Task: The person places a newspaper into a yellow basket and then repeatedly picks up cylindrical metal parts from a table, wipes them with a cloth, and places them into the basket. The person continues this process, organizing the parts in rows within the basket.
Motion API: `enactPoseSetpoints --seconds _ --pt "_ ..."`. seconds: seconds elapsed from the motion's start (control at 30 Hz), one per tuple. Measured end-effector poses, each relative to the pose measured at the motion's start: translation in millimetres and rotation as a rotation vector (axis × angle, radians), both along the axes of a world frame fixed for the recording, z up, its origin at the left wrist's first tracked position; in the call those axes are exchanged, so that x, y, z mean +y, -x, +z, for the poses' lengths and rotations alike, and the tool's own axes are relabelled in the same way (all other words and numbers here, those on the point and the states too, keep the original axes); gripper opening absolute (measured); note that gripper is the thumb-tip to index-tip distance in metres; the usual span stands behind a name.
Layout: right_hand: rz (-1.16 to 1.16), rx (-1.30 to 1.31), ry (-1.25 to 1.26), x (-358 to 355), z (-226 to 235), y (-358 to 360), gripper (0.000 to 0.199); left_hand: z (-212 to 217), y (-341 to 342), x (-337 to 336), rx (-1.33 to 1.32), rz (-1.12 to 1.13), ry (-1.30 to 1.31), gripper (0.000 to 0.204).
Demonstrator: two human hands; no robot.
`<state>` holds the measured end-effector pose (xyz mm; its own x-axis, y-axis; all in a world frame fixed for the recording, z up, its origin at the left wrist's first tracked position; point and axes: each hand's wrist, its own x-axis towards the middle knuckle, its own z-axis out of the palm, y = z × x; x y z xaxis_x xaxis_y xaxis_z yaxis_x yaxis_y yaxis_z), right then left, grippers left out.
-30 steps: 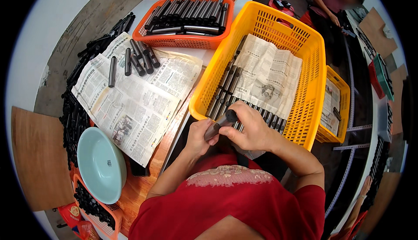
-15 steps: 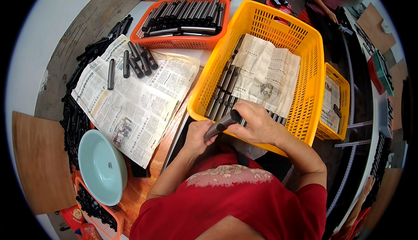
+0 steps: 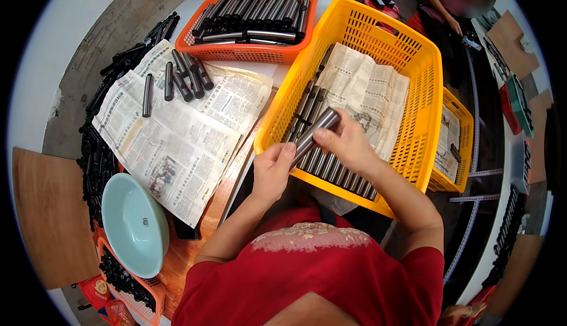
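Observation:
A dark, shiny metal rod (image 3: 311, 135) is held slantwise in front of me, over the near left part of a yellow plastic basket (image 3: 413, 172). My left hand (image 3: 273, 171) grips its lower end, and my right hand (image 3: 349, 144) is closed round the upper end. Below them, similar rods (image 3: 336, 172) lie in rows along the basket's near and left sides. Newspaper (image 3: 378, 83) lines the middle of the basket. To the left, several more rods (image 3: 192, 79) lie on a spread newspaper (image 3: 171, 137).
An orange basket (image 3: 248, 55) heaped with rods stands at the far left. Nearer are a pale blue bowl (image 3: 134, 225) and a basket of small black parts (image 3: 124, 279). Black parts pile along the left wall. A second yellow basket (image 3: 463, 148) and a seated person (image 3: 440, 1) are at right.
Both hands have raised the rod slightly and moved it away from my body, and its tilt is steeper. More of the near row of rods shows beneath it.

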<state>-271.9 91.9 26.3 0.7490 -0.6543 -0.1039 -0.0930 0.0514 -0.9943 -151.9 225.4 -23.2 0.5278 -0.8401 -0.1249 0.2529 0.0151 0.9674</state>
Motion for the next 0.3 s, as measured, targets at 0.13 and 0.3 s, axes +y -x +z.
enactPoseSetpoints --seconds 0.13,0.3 --pt "0.006 -0.019 -0.013 -59.3 -12.2 -19.2 0.03 -4.7 -12.2 -10.4 -0.051 -0.04 -0.013 0.025" --pt "-0.138 0.249 -0.09 -171.1 -75.0 -26.9 0.046 -24.4 -38.2 0.7 -0.164 0.016 0.021 0.032"
